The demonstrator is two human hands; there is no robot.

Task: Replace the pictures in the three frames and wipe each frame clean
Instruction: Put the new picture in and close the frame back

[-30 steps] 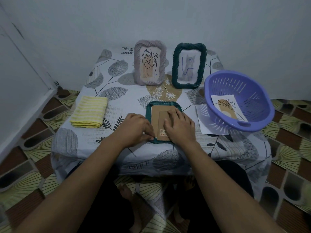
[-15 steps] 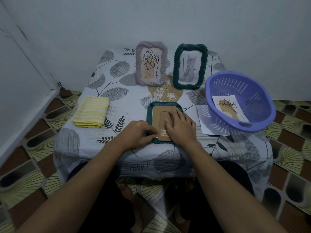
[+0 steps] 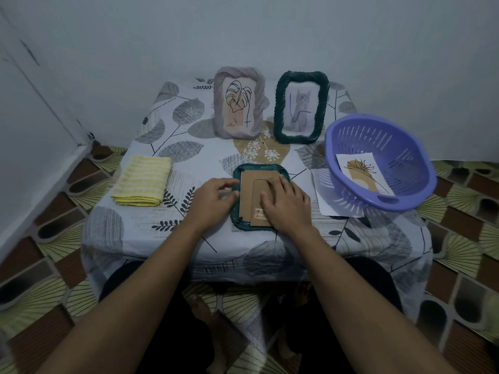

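Note:
A dark green frame [image 3: 243,171] lies face down at the table's front, its brown cardboard back [image 3: 249,197] showing. My right hand [image 3: 286,205] lies flat on that back, fingers straight, covering its right side. My left hand [image 3: 213,197] is at the frame's left edge with curled fingers touching the rim. Two more frames stand upright at the back: a mauve frame [image 3: 239,102] with a leaf drawing and a dark green frame [image 3: 301,107] with a cat drawing. A folded yellow cloth [image 3: 143,183] lies at the left.
A purple plastic basket [image 3: 378,163] at the right holds a picture [image 3: 363,174] and rests on a white sheet [image 3: 328,201]. The small table [image 3: 189,157] has a leaf-print cover, with walls behind and to the left and tiled floor around.
My left hand has slid up from the frame's lower left corner to the middle of its left edge. My right hand has stayed pressed on the cardboard back.

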